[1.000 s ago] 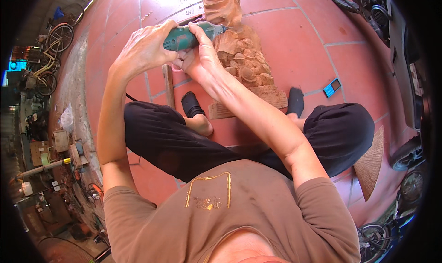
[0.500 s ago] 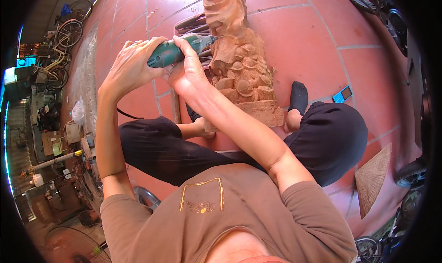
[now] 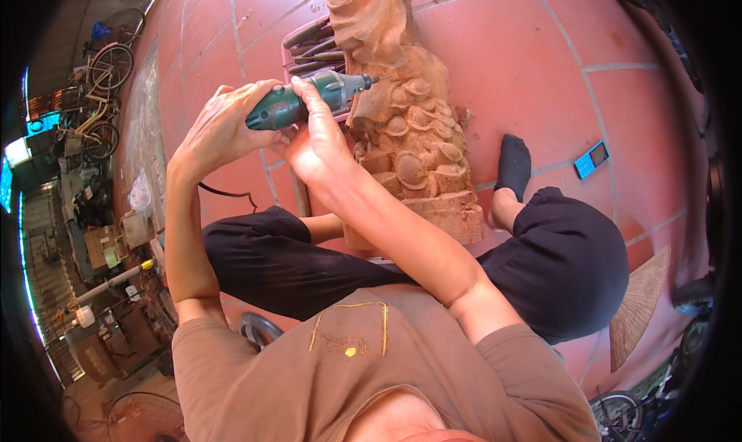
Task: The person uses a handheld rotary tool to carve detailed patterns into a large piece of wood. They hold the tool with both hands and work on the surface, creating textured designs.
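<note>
A carved wooden statue point(image 3: 410, 125) lies on the red tiled floor point(image 3: 533, 63) between my legs. Both hands hold a green rotary tool point(image 3: 305, 102) whose bit touches the carving's left side. My left hand point(image 3: 224, 125) wraps the tool's rear body. My right hand point(image 3: 317, 140) grips its front near the nose. A black cord point(image 3: 228, 194) trails from the tool down past my left knee.
A set of dark-handled chisels point(image 3: 313, 44) lies on the floor left of the statue. A blue phone point(image 3: 592, 160) lies to the right, beyond my socked foot point(image 3: 512, 163). A woven conical hat point(image 3: 638, 310) sits at lower right. Bicycles point(image 3: 100, 63) and workshop clutter line the left.
The view has tilted, so the statue and hands sit lower in the picture. Both hands have kept hold of the tool, its bit still at the carving.
</note>
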Motion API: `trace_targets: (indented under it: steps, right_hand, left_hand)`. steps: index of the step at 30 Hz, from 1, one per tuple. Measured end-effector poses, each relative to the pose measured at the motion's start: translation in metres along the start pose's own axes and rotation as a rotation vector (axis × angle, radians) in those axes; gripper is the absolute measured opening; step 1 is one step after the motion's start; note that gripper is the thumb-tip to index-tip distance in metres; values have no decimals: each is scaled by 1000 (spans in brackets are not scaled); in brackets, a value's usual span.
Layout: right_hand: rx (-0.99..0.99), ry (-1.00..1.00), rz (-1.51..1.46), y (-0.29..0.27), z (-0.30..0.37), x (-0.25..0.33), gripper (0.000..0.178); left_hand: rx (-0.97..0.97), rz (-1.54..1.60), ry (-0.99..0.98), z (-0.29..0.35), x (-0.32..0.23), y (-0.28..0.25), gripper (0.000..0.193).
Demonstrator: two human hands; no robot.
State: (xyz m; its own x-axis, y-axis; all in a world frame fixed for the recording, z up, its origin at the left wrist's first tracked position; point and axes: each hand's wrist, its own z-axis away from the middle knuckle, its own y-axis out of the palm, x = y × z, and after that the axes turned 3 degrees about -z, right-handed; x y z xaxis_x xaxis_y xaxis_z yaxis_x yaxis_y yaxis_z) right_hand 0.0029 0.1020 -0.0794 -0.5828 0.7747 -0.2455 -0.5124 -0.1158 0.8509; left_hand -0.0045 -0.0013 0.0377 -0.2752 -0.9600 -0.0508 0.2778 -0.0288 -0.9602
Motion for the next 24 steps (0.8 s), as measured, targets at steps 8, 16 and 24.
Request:
trace_targets:
  steps: [8, 16, 24]
  right_hand:
    - [52, 12, -11, -12, -19, 3, 33]
    - [53, 9, -42, -14, -23, 8, 37]
    - [64, 3, -39, -17, -31, 7, 37]
  left_hand:
    - [-59, 50, 42, -7, 9, 9, 71]
    - [-35, 56, 26, -13, 7, 10, 71]
    - [-47, 63, 50, -17, 13, 16, 70]
